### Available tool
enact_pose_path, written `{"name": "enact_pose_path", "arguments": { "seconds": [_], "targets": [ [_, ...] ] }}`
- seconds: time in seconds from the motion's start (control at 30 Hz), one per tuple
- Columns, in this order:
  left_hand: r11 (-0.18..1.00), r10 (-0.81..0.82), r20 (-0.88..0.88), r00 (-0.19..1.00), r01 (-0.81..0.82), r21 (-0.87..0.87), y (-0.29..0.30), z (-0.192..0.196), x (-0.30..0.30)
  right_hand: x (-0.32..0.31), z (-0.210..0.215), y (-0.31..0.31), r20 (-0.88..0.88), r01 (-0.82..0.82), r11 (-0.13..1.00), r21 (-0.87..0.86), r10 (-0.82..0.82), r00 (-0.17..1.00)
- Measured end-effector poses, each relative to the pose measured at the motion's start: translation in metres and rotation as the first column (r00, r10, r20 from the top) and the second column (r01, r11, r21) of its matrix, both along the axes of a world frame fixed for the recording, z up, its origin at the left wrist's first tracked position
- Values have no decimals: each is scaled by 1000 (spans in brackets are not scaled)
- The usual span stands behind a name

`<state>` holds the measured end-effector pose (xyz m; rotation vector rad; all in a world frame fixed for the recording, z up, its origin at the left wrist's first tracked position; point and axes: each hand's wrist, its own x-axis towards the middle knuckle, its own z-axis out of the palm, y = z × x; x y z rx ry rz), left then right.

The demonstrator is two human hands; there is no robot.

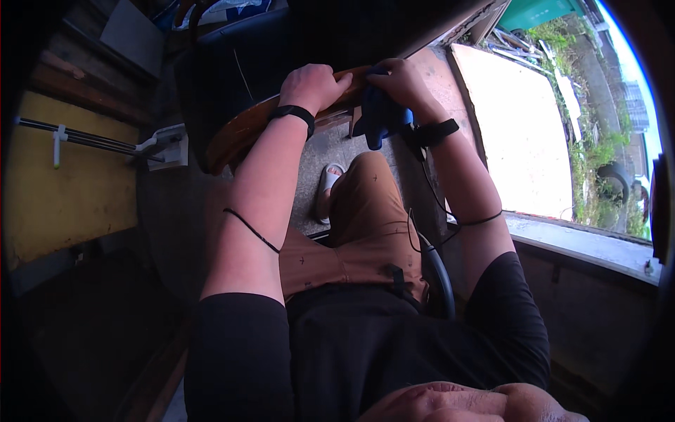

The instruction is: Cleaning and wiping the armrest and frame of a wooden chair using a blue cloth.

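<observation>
Left hand [313, 86] of mine is curled shut over the rim of a curved wooden piece [239, 130], knuckles up, with a black band on the wrist just behind it. Right hand [402, 81] sits just beside it on the same rim, closed around a blue cloth [380, 116] that it presses against the wood; the cloth hangs down below the fingers. A black strap wraps that wrist too, and a thin black cable [439, 204] runs from it back along my forearm. The wooden piece arcs away from the left hand, down and to the left; it looks like a round seat or tabletop, though I can't be sure from this angle. Below both hands I see my knee in brown shorts [365, 211] and a foot in a pale sandal [327, 186] on grey floor. Beyond the right hand lies a bright pale board [520, 133] outdoors.
</observation>
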<state>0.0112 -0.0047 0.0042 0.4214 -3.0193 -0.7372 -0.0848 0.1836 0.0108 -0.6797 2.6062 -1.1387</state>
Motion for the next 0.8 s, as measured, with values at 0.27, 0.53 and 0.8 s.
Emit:
{"name": "enact_pose_path", "arguments": {
  "seconds": [0.27,0.53,0.8],
  "targets": [
    [1000,-7,-35,999,6,-13,4,-6,-4,-31,-39,23,-129,104,984,146,-85,988],
    [1000,12,-63,998,-12,4,-1,-11,0,-6,-10,-3,-399,38,991,128,16,917],
    [1000,7,-72,997,-9,-23,-4,-10,6,-7,3,3,-324,-168,953,254,247,913]
  ]
}}
